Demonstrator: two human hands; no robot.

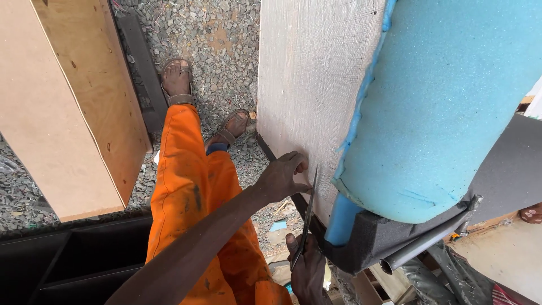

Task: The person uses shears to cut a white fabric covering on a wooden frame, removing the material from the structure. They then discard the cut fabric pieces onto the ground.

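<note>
Nearest the camera, the right hand is gripping a long thin blade, its fingers wrapped tight about the handle end, with the blade running upward along the edge of the pale fabric-covered panel. Just above, the left hand is pressing against that panel, fingers curled and holding nothing, fingertips touching the fabric beside the blade's tip. Right of the blade, blue foam is bulging over a dark grey foam base, and a metal tube is lying against that base. Below the arms, orange trousers are covering the legs. Farther off, sandalled feet are standing on gravel, beside wooden boards.
</note>
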